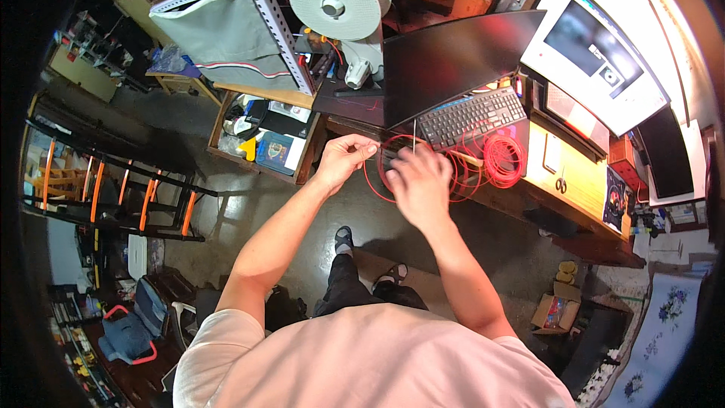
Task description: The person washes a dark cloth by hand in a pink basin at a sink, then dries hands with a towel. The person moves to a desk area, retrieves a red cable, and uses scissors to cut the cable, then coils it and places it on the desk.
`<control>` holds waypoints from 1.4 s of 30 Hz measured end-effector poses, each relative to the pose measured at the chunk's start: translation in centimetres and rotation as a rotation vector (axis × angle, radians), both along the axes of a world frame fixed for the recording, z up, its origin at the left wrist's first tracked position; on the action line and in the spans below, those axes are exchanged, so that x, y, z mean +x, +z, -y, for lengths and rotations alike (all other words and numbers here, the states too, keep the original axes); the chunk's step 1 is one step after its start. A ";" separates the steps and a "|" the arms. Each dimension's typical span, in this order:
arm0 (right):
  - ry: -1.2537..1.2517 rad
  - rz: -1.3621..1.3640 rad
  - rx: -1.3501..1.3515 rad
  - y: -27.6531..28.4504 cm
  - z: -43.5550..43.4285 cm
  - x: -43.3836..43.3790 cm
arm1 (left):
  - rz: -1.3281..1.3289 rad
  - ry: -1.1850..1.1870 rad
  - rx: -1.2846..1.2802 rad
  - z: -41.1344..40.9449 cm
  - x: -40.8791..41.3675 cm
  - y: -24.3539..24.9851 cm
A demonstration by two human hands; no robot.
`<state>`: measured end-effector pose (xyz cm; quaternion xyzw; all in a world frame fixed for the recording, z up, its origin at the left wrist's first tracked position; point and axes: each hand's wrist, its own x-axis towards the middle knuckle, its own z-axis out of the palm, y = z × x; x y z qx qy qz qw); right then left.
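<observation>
My left hand (346,160) pinches a thin red cable between thumb and index finger, in front of the desk's edge. To its right, my right hand (420,184) is blurred, with its fingers bent over loose loops of the same red cable (374,184); whether it grips them I cannot tell. More loops run right to a round red coil (504,161) lying at the desk's front edge. Just beyond the right hand is a black keyboard (473,116). A thin pale rod (414,135) stands out above the right hand's fingers.
An open drawer (265,170) with small goods juts out at the left. Behind the keyboard stands a dark monitor (453,65); a lit monitor (595,56) is at the right. Scissors (561,182) and a phone (551,153) lie on the desk. A folded ladder (122,181) is far left.
</observation>
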<state>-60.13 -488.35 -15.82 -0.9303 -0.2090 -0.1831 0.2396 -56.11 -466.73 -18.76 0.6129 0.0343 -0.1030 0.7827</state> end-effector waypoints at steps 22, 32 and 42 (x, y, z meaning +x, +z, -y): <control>-0.078 -0.782 1.133 -3.5 -6.4 -0.8 | 0.233 0.235 -0.329 3.2 1.4 -3.0; -0.048 -0.686 1.016 -3.3 -8.5 -0.6 | 0.299 0.270 -0.281 0.6 1.3 -3.5; -0.035 -1.030 1.400 -1.9 -6.9 -0.6 | 0.152 0.258 -0.417 1.8 2.1 -3.4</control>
